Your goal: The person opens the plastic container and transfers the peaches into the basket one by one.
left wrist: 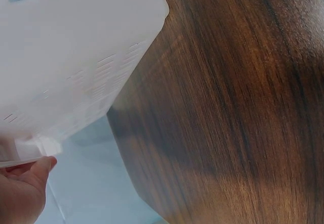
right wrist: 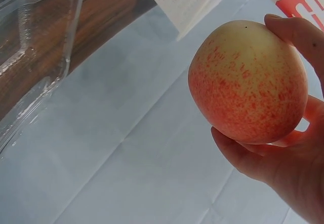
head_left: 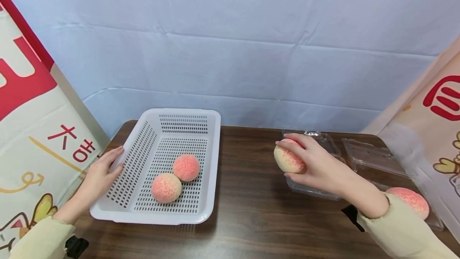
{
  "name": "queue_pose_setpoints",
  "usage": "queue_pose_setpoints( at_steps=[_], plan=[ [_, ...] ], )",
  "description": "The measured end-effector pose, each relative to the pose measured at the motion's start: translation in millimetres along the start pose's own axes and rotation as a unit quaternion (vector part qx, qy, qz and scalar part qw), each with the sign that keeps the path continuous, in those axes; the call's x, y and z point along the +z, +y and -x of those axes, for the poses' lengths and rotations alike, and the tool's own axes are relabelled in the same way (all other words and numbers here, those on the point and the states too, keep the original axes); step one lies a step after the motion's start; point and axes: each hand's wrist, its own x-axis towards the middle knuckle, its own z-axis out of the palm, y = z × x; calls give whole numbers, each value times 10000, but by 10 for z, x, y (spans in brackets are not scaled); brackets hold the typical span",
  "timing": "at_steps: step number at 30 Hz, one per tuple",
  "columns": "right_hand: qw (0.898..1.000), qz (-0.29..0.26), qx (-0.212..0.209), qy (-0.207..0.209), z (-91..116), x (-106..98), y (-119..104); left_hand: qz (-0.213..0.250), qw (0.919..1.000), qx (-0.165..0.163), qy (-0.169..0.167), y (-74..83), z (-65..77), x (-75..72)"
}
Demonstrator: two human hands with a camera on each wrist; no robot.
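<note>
A yellow-and-pink peach is held in my right hand, above the table. The right wrist view shows the thumb and fingers around the peach. My left hand pinches the left rim of a white slotted basket; in the left wrist view the fingers grip that rim. Inside the basket lie a pinker peach and a paler peach, close together on the bottom. Under the right hand stands a clear plastic box, partly hidden by the hand and forearm.
Another clear plastic box sits at the right end of the dark wood table, with a pink peach partly behind the right sleeve. Pale cloth hangs behind the table, and printed panels stand at both sides.
</note>
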Motion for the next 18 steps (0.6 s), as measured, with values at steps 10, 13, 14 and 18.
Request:
queue_pose_setpoints(
  at_steps=[10, 13, 14, 18],
  plan=[
    [9998, -68, -175, 47, -98, 16, -26, -77, 10000, -38, -45, 2, -7, 7],
    [9996, -91, -235, 94, -121, 17, -36, -35, 9999, -61, -79, 6, -7, 1],
    [9996, -92, -248, 96, -128, 18, -39, -16, 9999, -66, -92, 6, -7, 2],
    [9995, -116, -275, 89, -159, 23, -68, -7, 9999, -76, -103, 9, -8, 8]
  ],
)
